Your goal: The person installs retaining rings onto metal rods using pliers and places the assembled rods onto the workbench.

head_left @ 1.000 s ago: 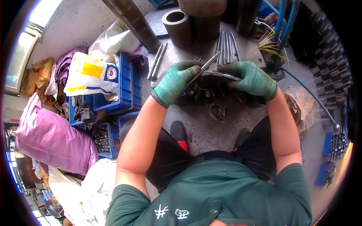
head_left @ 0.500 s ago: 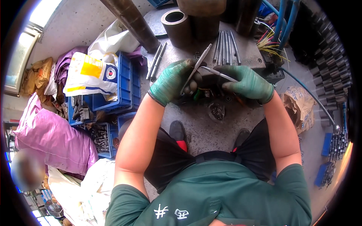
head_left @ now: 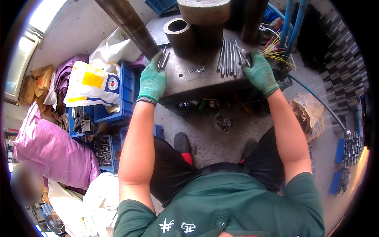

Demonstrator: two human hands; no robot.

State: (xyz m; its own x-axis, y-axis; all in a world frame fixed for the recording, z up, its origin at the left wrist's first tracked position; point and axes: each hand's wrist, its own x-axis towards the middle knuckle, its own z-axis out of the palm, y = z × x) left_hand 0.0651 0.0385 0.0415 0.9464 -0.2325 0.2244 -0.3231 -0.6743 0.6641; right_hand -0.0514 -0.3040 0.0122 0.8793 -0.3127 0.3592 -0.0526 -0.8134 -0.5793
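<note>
The two hands are not working close together in the middle any more. They are now far apart, one at each side of the grey metal bench [head_left: 197, 85].

The left hand [head_left: 153, 81], in a green glove, is resting at the left edge of the bench. Its grip is curling around two short metal rods [head_left: 162, 60], which are poking up just past its fingertips. This looks like it is putting finished pieces down there.

The right hand [head_left: 258, 71], also in a green glove, is reaching to the row of long metal rods [head_left: 227, 55] lying side by side, right beside it on its left. Its grip is pinching the end of one rod from that row, so I think it is picking a new piece.

Some small metal rings [head_left: 196, 69] are lying between the two hands. A thick metal tube [head_left: 177, 29] is standing further away, beyond both hands.
</note>
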